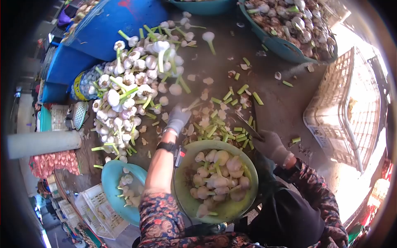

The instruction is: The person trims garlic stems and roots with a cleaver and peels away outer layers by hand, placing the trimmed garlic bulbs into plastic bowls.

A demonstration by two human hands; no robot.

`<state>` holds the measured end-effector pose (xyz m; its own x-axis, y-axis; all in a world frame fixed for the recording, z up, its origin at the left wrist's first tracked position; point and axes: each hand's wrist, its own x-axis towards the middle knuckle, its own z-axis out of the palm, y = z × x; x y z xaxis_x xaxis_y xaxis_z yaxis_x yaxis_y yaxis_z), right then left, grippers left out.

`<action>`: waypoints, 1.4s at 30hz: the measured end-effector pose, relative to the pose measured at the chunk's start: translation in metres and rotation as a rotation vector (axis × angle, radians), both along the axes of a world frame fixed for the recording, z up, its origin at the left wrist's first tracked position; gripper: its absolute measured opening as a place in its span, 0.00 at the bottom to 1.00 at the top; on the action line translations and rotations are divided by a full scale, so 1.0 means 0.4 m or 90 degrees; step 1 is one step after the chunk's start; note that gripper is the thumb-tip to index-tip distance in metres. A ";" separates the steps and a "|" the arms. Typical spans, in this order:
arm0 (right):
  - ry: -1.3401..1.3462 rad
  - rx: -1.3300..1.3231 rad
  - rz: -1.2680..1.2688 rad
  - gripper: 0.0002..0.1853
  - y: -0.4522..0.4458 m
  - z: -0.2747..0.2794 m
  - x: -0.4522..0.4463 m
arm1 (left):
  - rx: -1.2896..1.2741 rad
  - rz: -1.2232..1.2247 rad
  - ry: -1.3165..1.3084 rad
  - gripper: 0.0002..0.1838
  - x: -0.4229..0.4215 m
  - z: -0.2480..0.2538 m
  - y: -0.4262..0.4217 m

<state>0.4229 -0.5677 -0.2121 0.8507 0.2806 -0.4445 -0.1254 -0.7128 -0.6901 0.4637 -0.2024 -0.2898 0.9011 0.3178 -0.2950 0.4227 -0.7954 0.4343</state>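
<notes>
My right hand point(271, 146), in a grey glove, is closed round a knife point(249, 127), its blade pointing up and left over cut green stems. My left hand point(178, 118), gloved too, hovers at the right edge of a large heap of garlic bulbs point(128, 82) with green stems. Its fingers are blurred, and whether they hold anything is unclear. Below and between my hands stands a green basin point(180, 159) with trimmed garlic bulbs point(217, 182) in it. Short pieces of cut stem point(215, 126) and papery skins lie on the table just beyond the basin.
A turquoise basin point(108, 182) with a few bulbs stands at lower left. At upper right a large tub point(273, 49) is heaped with garlic. A white plastic crate point(331, 103) stands at right, and a blue barrier point(103, 35) rises behind the heap.
</notes>
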 end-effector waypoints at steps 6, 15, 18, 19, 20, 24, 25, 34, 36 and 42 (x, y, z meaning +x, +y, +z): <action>-0.218 0.253 -0.008 0.08 0.099 0.146 0.049 | -0.554 0.133 -0.116 0.15 -0.114 0.223 -0.247; -0.117 -0.081 0.125 0.11 0.037 0.043 0.043 | -0.768 0.186 -0.343 0.20 -0.206 0.336 -0.351; -0.062 0.136 -0.044 0.11 0.030 0.087 -0.006 | -0.886 0.304 -0.045 0.23 -0.220 0.365 -0.339; 0.005 0.312 -0.104 0.12 0.040 0.114 -0.010 | -0.888 0.305 -0.041 0.23 -0.219 0.367 -0.360; 0.040 0.300 -0.059 0.12 0.049 0.142 -0.009 | -0.864 0.230 -0.128 0.23 -0.219 0.372 -0.389; 0.016 0.145 0.046 0.10 0.073 0.125 -0.017 | -0.808 0.144 -0.225 0.22 -0.229 0.318 -0.393; 0.022 0.148 0.045 0.10 0.073 0.126 -0.019 | -0.792 0.143 -0.258 0.22 -0.231 0.296 -0.390; -0.207 0.060 0.273 0.11 0.087 0.267 0.003 | -0.445 -0.077 -0.252 0.19 -0.293 0.279 -0.317; -0.206 0.045 0.329 0.11 0.092 0.264 0.000 | -0.446 -0.054 -0.277 0.18 -0.292 0.308 -0.337; -0.235 0.043 0.305 0.13 0.091 0.240 -0.009 | -0.391 -0.100 -0.307 0.18 -0.318 0.280 -0.341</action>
